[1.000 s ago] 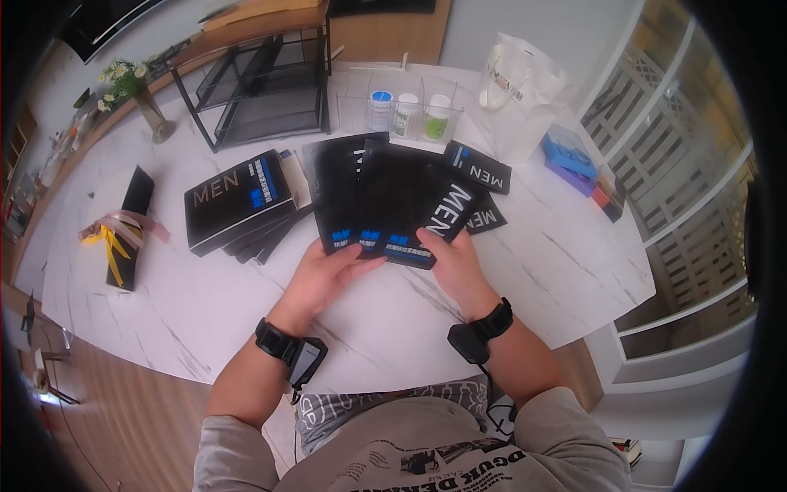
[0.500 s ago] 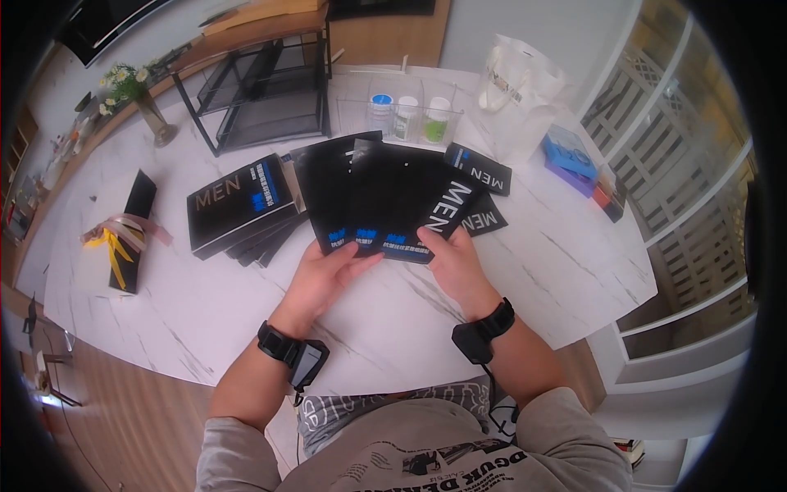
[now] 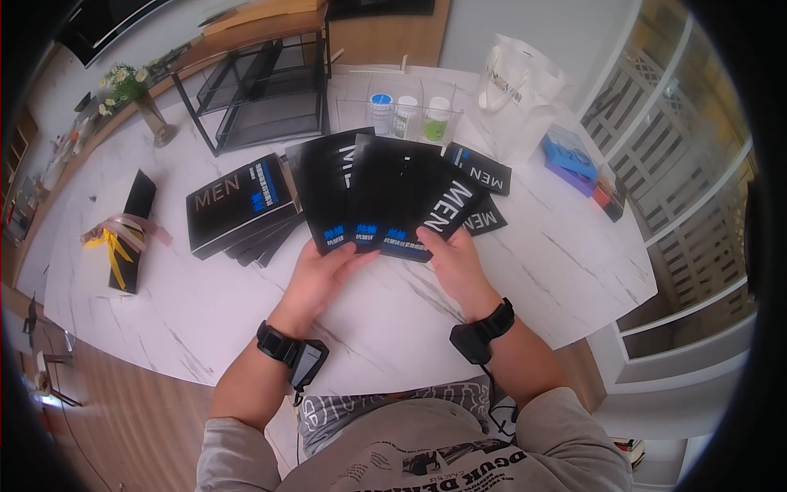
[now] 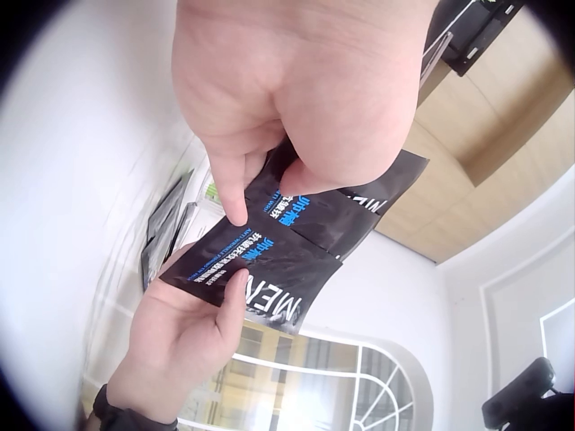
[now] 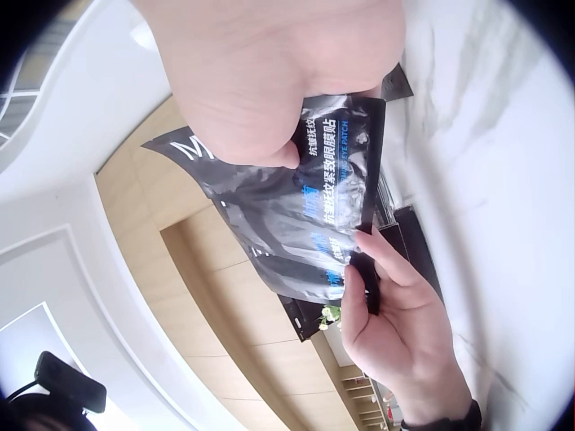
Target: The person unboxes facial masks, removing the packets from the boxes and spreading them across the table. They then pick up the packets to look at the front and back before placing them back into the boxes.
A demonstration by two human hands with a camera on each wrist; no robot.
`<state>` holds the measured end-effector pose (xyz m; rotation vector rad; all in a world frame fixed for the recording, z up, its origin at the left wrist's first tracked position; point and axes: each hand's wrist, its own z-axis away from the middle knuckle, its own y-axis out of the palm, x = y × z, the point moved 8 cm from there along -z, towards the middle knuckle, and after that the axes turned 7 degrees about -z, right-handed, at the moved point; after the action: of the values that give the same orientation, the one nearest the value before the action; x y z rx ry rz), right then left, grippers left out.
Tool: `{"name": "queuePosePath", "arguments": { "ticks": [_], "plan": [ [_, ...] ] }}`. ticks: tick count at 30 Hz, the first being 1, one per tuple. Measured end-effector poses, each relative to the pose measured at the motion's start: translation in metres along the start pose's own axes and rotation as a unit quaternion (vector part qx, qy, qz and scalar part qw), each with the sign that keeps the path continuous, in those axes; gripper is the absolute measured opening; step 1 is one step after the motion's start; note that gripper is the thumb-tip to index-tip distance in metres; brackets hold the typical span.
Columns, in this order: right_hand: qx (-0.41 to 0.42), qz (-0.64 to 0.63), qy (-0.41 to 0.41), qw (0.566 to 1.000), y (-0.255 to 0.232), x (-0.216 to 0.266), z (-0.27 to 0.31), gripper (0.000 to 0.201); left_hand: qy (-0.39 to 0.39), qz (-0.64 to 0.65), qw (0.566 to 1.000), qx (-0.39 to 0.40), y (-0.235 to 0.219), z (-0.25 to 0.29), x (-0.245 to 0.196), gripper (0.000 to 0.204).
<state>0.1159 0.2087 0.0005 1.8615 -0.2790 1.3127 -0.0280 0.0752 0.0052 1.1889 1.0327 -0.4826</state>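
Observation:
Three black eye-patch sachets (image 3: 402, 189), printed MEN with blue and white lettering, are fanned out above the table. My left hand (image 3: 321, 271) pinches the lower edge of the left ones, thumb on top. At the lower right corner of the fan, my right hand (image 3: 452, 261) grips the front sachet (image 4: 269, 260) with its thumb over the print. In the right wrist view the sachets' glossy faces (image 5: 260, 197) overlap, and the left hand (image 5: 404, 337) holds their far end. The fingers behind the sachets are mostly hidden.
Left of the fan lies a stack of black MEN boxes (image 3: 238, 201); more MEN packets (image 3: 482, 217) lie at its right. Behind stand a clear organizer with bottles (image 3: 405, 115), a black rack (image 3: 270, 107) and a white bag (image 3: 520, 98). A ribboned box (image 3: 135, 230) sits far left.
The fan has spread a little, the left sachets sliding leftward with my left hand. More white lettering shows on the left sachet. My right hand stays almost in place.

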Motion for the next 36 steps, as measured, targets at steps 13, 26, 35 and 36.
{"name": "queuePosePath", "arguments": {
  "ticks": [13,26,35,36],
  "plan": [
    [-0.011,0.014,-0.005,1.0,-0.004,0.0,-0.001,0.023,0.018,-0.034,0.999,0.005,0.0,0.0,-0.001,0.027],
    [-0.014,0.04,-0.003,0.999,-0.004,0.002,0.0,0.022,0.007,-0.028,1.0,-0.002,-0.004,-0.001,0.001,0.027],
    [-0.004,0.094,-0.013,0.995,0.004,0.012,0.003,0.026,0.015,-0.043,0.999,0.003,0.0,0.0,-0.002,0.027],
    [-0.007,0.095,-0.007,0.995,0.002,0.011,0.004,0.026,0.011,-0.051,0.999,0.004,0.0,0.0,-0.001,0.027]
  ]
}}
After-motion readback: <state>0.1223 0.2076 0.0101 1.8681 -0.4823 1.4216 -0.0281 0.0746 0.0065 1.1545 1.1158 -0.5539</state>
